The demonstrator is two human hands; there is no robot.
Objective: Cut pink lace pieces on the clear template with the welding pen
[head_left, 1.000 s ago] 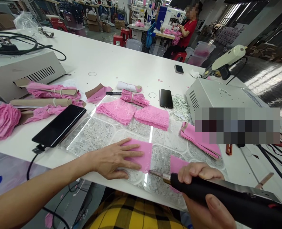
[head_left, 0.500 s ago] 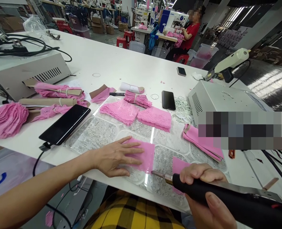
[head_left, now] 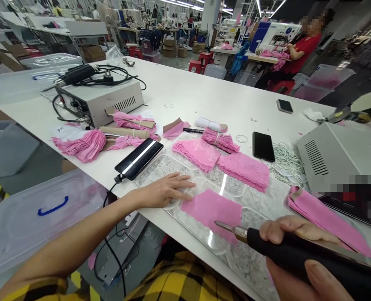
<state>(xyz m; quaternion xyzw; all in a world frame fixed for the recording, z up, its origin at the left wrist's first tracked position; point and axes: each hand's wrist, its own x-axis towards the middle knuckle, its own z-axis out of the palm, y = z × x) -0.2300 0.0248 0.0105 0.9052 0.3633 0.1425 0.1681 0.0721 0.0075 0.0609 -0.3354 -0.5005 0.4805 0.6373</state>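
Pink cloth [head_left: 210, 205], single flat piece, lies on a grey marbled board [head_left: 252, 267] set along the near edge of the white table [head_left: 185, 92]. The cloth sits toward the board's near edge, roughly midway along it.

Left hand [head_left: 166, 190]: open, palm down, fingers spread, gripping nothing. Its fingertips reach the left corner of the cloth; whether they press on it cannot be told. Wrist lies above the near edge of the table.

Right hand [head_left: 298, 246]: closed around the black handle of a tool [head_left: 260, 244]. The metal tip points left and lies over the cloth near its near edge; contact unclear.

Far edge of the board: two lace stacks, left [head_left: 196, 154] and right [head_left: 244, 171], side by side, with a tied pink bundle [head_left: 221, 140] just behind. Left corner of the board: phone [head_left: 139, 158], cable plugged in. Right edge of the board: folded pink fabric [head_left: 329, 221]. Beyond the far edge: second phone [head_left: 263, 146], just left of a heap of string [head_left: 285, 163]. Grey metal box [head_left: 332, 154] stands right of the string.
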